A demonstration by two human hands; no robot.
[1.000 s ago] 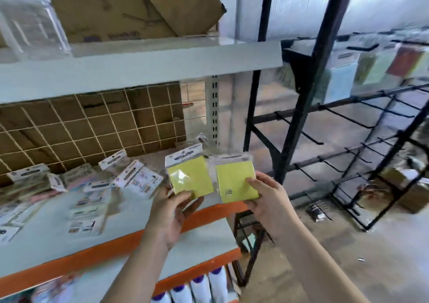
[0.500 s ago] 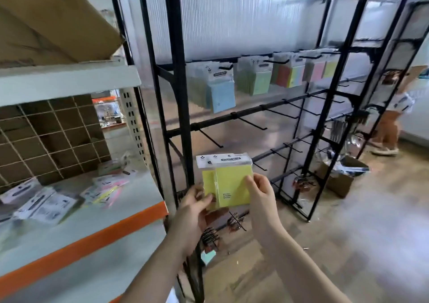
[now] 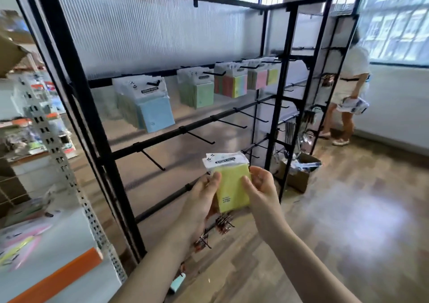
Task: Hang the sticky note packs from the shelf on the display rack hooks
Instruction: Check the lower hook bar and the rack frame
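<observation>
I hold stacked yellow sticky note packs (image 3: 232,186) with white header cards between both hands, in front of the black display rack (image 3: 162,138). My left hand (image 3: 204,198) grips their left edge and my right hand (image 3: 260,186) pinches the right edge. Bare black hooks (image 3: 153,160) jut from the rack's middle bar just above and left of the packs. On the top bar hang blue packs (image 3: 153,110), green packs (image 3: 199,89) and multicolour packs (image 3: 232,82). More packs lie blurred on the shelf (image 3: 46,256) at lower left.
An open cardboard box (image 3: 299,172) with wrappers stands on the wooden floor by the rack's right post. A person in white (image 3: 350,89) bends over at the far right. A small blue pack (image 3: 177,281) and loose hooks (image 3: 222,223) lie on the floor under the rack.
My view has swung right from the shelf to the rack. The two yellow packs, held apart a second ago, are now stacked together between both hands.
</observation>
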